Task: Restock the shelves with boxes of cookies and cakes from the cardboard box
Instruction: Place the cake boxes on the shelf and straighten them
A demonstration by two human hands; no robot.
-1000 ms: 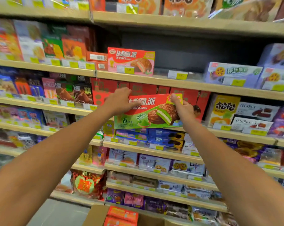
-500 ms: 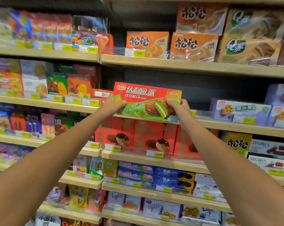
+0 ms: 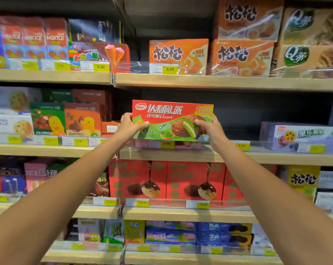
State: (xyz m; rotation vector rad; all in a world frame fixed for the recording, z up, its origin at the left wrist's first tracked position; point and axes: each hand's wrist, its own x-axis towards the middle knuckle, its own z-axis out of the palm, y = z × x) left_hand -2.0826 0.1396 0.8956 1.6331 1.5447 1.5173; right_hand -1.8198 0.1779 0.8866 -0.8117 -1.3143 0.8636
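Note:
A red and green chocolate pie box (image 3: pixel 172 120) stands upright at the front of the middle shelf (image 3: pixel 181 154), held between both hands. My left hand (image 3: pixel 130 126) grips its left end, thumb across the front. My right hand (image 3: pixel 209 127) grips its right end, thumb on the printed pie. The box's lower edge sits just above the clear price strip. Behind it, a pink box shows faintly through the strip. The cardboard box is out of view.
Dark open space lies to the right of the held box, up to purple boxes (image 3: pixel 303 136). Small orange and green boxes (image 3: pixel 66 119) stand on the left. Orange cake boxes (image 3: pixel 179 56) fill the shelf above, red boxes (image 3: pixel 165 180) the shelf below.
Both hands have lifted the pie box from the height of the lower shelf up to the middle shelf and stood it upright. The view has tilted upward, and the cardboard box has left the frame.

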